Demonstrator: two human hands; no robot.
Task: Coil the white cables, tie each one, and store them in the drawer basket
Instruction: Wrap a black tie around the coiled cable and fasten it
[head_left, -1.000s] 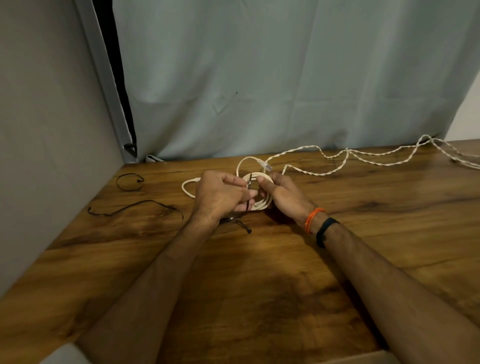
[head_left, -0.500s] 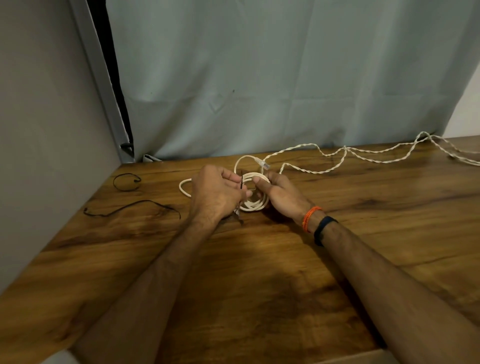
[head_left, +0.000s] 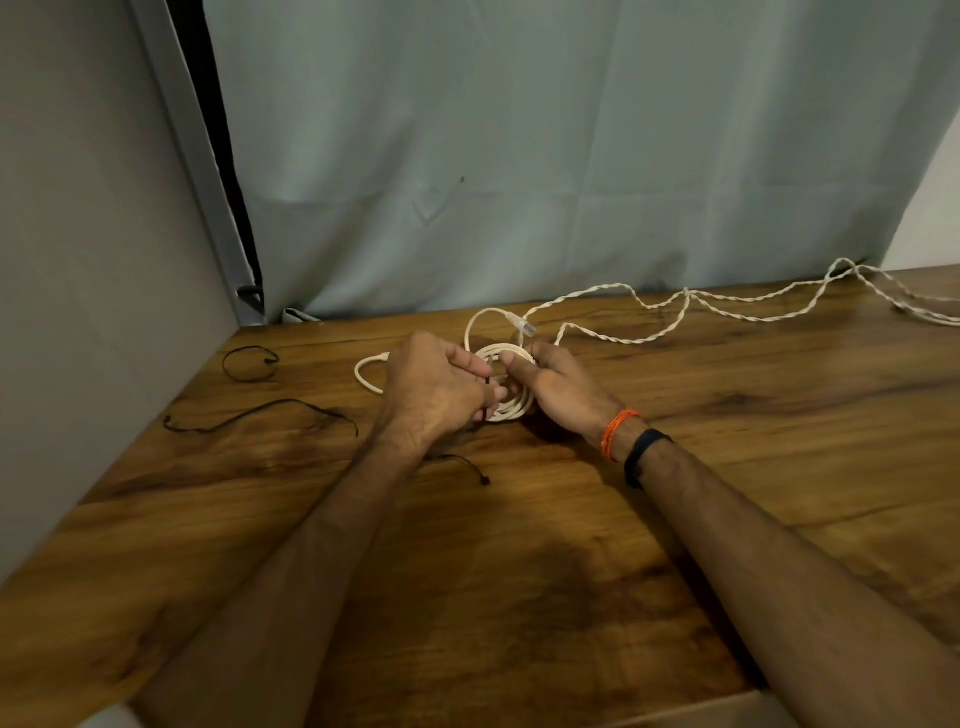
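A coiled white cable (head_left: 511, 402) sits on the wooden table (head_left: 571, 571) near its back edge, caught between the person's two hands. One plug end (head_left: 523, 326) arcs up and over behind the coil, and a loose loop (head_left: 363, 375) of the same cable pokes out to the left past the knuckles. The left hand (head_left: 434, 395) has its fingers curled in against the coil, pinching a thin black tie (head_left: 487, 410) at the coil's near side; the tie's tail (head_left: 465, 465) trails out from under the wrist toward the front of the table. The right hand (head_left: 558, 387) grips the coil from the right, thumb laid across the top of the loops. That wrist wears an orange thread band (head_left: 615, 434) and a black band (head_left: 641, 454) just beside it.

Behind and to the right, a twisted white cable (head_left: 691, 306) lies loose, snaking along the back of the table and off the right edge. Off to the left lie two more black ties, one curled in a small ring (head_left: 249, 364), one stretched out in a long wavy line (head_left: 260, 413). A pale grey cloth (head_left: 519, 156) hangs behind the table, with a plain wall (head_left: 78, 260) on the left
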